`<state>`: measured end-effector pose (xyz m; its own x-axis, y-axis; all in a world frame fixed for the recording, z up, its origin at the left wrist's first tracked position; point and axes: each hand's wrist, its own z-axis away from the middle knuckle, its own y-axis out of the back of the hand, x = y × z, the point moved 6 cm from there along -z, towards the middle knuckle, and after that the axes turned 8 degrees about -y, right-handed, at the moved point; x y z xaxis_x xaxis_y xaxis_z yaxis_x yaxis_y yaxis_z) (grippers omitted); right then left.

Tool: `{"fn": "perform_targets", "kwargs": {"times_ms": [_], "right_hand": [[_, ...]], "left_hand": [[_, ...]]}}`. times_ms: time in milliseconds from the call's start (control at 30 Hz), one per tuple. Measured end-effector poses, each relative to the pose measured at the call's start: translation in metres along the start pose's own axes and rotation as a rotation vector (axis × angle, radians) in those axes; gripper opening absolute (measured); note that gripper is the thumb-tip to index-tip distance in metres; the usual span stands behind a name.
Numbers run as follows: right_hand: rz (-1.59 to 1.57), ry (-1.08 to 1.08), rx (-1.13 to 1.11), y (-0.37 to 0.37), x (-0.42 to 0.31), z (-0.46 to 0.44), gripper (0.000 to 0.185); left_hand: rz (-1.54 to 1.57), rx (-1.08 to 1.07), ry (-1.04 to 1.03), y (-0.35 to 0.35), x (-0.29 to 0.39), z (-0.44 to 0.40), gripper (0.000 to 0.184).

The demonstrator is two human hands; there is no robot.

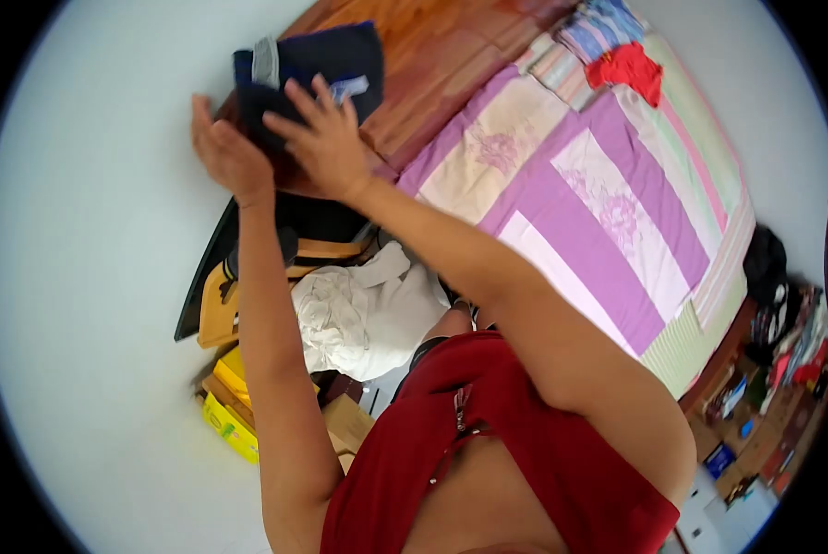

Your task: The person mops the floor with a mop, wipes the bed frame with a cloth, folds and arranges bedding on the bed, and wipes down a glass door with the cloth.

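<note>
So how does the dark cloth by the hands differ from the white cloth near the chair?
The dark cloth looks folded into a flat, squared shape; the white cloth is loose and rumpled. The dark cloth carries a grey strip, while the white cloth looks plain. The right hand reaches over the dark cloth; neither hand is at the white cloth. Both look like fabric.

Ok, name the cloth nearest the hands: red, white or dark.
The dark folded cloth: the right hand is over it, while the red cloth lies on the bed and the white cloth by the chair.
</note>
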<state>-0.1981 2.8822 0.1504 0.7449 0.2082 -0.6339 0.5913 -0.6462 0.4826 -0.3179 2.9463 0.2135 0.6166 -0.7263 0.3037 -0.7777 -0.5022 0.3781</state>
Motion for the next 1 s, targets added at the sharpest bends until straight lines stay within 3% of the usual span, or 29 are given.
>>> {"fn": "perform_targets", "kwargs": {"times_ms": [167,300,567,667,733,800,867,933,1000], "right_hand": [[-0.032,-0.131,-0.136,-0.038,0.037,0.108,0.056],[-0.064,-0.224,-0.150,-0.047,0.041,0.115,0.054],[-0.099,-0.401,0.331,0.005,0.065,-0.025,0.055],[-0.153,-0.513,0.416,0.003,0.100,-0.014,0.057],[-0.305,-0.609,0.603,-0.006,0.127,0.017,0.053],[-0.580,-0.872,0.638,-0.045,0.163,0.067,0.054],[-0.536,-0.845,0.555,-0.176,0.237,0.149,0.058],[-1.052,-1.305,0.574,-0.181,0.233,0.166,0.062],[-1.292,-1.618,0.549,-0.119,0.198,0.132,0.063]], "left_hand": [[-0.154,-0.084,-0.036,-0.005,0.013,-0.001,0.053],[-0.230,-0.190,-0.012,-0.008,0.019,-0.003,0.050],[-0.304,-0.216,-0.055,-0.010,0.018,-0.003,0.050],[-0.319,-0.234,-0.054,-0.011,0.020,-0.004,0.050],[-0.333,-0.235,-0.070,-0.012,0.024,-0.005,0.050],[-0.346,-0.245,-0.069,-0.012,0.026,-0.004,0.049],[-0.343,-0.247,-0.081,-0.014,0.026,-0.004,0.049],[-0.329,-0.254,-0.111,-0.013,0.024,-0.004,0.049],[-0.313,-0.256,-0.111,-0.012,0.026,-0.005,0.048]]}}
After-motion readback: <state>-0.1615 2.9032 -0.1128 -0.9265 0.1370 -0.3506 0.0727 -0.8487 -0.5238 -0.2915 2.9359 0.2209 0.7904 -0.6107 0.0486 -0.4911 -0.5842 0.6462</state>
